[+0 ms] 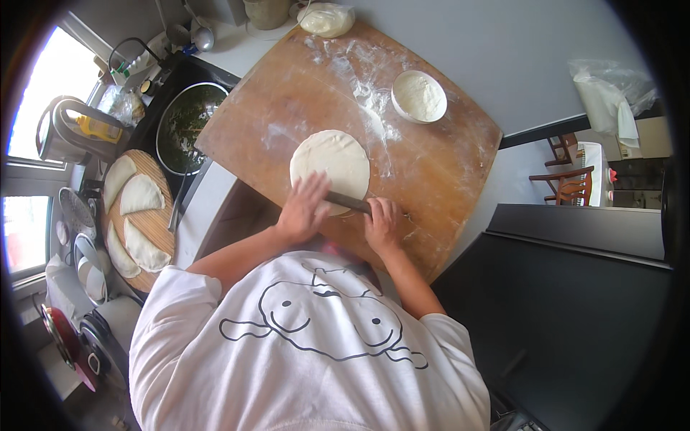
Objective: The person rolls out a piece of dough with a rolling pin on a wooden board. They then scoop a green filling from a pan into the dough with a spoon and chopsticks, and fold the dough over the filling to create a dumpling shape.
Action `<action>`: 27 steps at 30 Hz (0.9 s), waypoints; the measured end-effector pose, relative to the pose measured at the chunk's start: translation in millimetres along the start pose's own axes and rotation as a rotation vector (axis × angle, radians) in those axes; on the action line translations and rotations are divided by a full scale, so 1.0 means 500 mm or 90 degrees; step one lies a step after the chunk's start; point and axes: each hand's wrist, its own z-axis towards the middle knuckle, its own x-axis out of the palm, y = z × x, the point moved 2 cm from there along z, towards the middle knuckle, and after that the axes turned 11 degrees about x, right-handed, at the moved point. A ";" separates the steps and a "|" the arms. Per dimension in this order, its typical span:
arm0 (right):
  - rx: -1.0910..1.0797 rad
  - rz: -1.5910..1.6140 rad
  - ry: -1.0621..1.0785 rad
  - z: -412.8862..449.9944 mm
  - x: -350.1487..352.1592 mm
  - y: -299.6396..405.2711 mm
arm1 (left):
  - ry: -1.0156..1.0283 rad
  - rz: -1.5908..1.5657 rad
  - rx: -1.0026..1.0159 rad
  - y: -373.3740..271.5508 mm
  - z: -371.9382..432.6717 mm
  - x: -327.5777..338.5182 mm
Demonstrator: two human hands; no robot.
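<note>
A round sheet of dough [331,156] lies on the floured wooden board [259,118] in front of me. Across its near edge runs a dark, slim rolling pin [347,201]. The fingers of my right hand [384,223] are curled around the pin's right end. My left hand [304,210] is blurred, its fingers stretched out over the near left edge of the dough. The pin's left end goes out of sight at this hand, and the blur hides whether it is gripped.
A bowl of flour [419,97] stands far right on the board, with loose flour [372,102] beside it. Bagged dough [326,20] sits at the far edge. Left are a pot with greens [188,126] and a round slatted tray [121,215] holding several half-moon filled pastries [143,195].
</note>
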 end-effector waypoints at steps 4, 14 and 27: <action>0.080 0.012 -0.040 -0.027 -0.040 -0.045 | -0.191 0.146 -0.209 0.072 0.086 0.034; 0.074 0.007 -0.016 -0.094 -0.048 -0.067 | 0.013 0.167 0.247 0.094 0.212 0.008; 0.171 -0.185 -0.088 0.169 0.018 -0.066 | -0.071 0.257 -0.019 0.064 0.249 0.022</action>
